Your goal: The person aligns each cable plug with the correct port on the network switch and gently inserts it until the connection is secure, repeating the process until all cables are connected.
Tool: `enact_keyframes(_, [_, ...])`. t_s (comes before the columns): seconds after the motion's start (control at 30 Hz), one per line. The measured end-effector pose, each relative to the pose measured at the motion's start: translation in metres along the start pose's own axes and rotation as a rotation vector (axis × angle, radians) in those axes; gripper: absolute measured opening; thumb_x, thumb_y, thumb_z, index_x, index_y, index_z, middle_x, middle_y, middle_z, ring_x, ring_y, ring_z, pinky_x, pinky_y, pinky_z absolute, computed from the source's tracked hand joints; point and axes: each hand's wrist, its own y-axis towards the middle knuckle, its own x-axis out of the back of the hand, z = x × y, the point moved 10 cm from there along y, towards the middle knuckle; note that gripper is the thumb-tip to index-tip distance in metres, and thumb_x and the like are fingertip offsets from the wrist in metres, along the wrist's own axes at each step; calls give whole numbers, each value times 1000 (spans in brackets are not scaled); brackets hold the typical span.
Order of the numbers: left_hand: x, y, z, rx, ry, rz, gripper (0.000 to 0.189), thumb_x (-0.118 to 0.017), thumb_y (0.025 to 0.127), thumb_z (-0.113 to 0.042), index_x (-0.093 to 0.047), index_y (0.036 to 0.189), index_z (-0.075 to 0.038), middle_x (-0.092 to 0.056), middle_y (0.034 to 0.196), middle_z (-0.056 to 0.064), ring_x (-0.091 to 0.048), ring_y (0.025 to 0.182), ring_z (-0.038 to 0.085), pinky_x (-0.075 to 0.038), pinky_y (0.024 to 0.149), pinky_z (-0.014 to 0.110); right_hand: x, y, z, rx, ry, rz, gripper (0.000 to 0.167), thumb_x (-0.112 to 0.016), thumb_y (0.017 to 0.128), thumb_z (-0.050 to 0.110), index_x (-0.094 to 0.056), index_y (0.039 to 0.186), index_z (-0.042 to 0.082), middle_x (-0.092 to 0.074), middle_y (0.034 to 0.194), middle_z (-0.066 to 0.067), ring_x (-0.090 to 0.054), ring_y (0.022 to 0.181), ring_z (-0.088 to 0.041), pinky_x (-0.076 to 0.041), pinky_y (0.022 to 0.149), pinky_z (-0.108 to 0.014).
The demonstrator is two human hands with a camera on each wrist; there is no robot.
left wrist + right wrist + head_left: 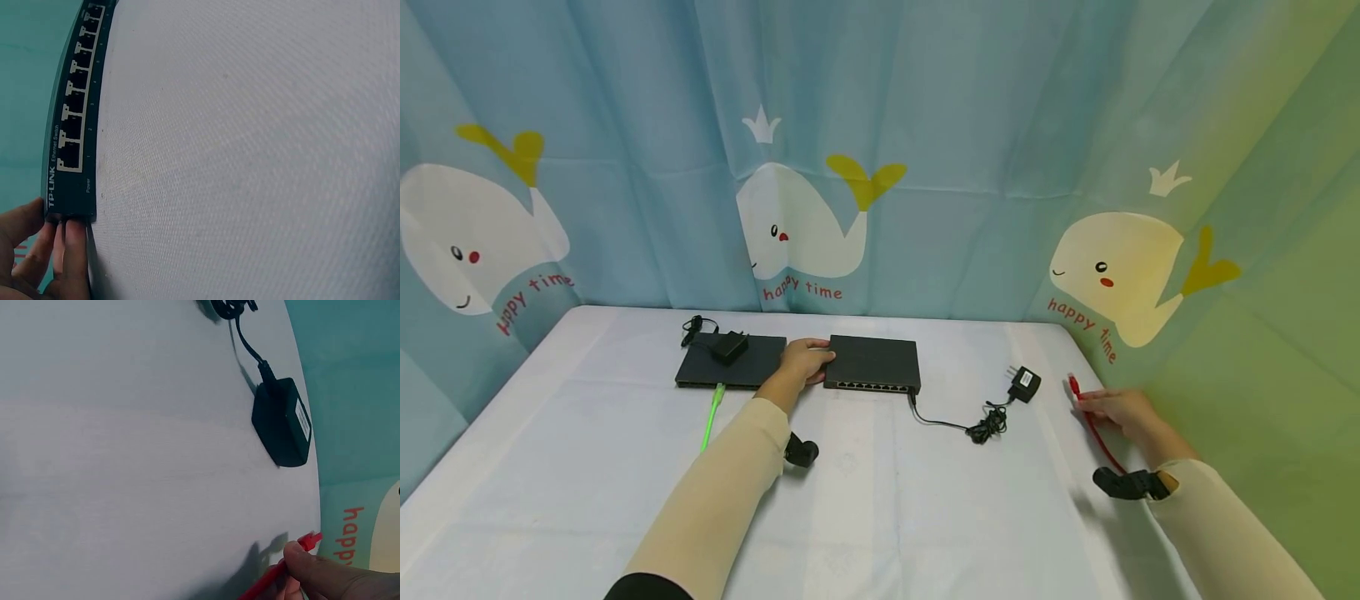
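Note:
My left hand point(805, 360) grips the left end of a black TP-LINK Ethernet switch point(874, 364), thumb at its top edge and fingers against the end. The switch lies flat, its row of ports facing the near side; in the left wrist view the port side point(72, 106) shows clearly. At the table's right side, my right hand point(1122, 410) pinches a red network cable point(1099, 442) just behind its plug. In the right wrist view the red plug point(309, 540) sticks out past the thumb, and the cable runs back under the hand.
Left of my left hand lies another black box point(763, 364), with a power adapter point(728, 347) on top and a green cable point(711, 414) at its front. A black adapter point(1024, 383) and its bundled cord point(988, 425) lie right of the switch. A whale-print curtain point(970, 125) hangs behind.

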Motion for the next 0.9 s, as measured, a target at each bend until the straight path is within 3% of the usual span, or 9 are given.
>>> enact_keyframes(0.07, [0, 1, 1, 7, -7, 1, 31, -69, 93, -12, -69, 124, -14, -59, 127, 12, -64, 96, 20, -59, 74, 29, -1, -4, -2, -11, -8, 6, 10, -70, 92, 15, -81, 92, 13, -63, 65, 15, -48, 64, -7, -43, 58, -23])
enact_keyframes(0.2, [-2, 3, 3, 10, -8, 16, 36, -69, 93, -13, -66, 129, -14, -56, 134, 12, -62, 100, 20, -59, 73, 26, -9, -12, -3, -14, 41, 39, 10, -71, 92, 15, -81, 92, 16, -64, 67, 15, -49, 62, -5, -46, 56, -21])
enact_keyframes(0.4, [-2, 4, 4, 5, 5, 14, 37, -69, 93, -14, -66, 130, -13, -54, 135, 14, -56, 86, 14, -52, 57, 18, -26, -23, 0, 31, 150, 106, 22, -68, 92, 9, -79, 82, 25, -66, 67, 16, -52, 59, 0, -50, 57, -17])
enact_keyframes(0.9, [-3, 4, 3, 0, -10, 16, 38, -69, 93, -13, -65, 130, -13, -55, 135, 14, -59, 100, 19, -53, 60, 20, -50, -48, 20, 76, 146, 231, 15, -64, 96, 9, -78, 102, 10, -71, 81, 9, -61, 69, -5, -58, 66, -23])
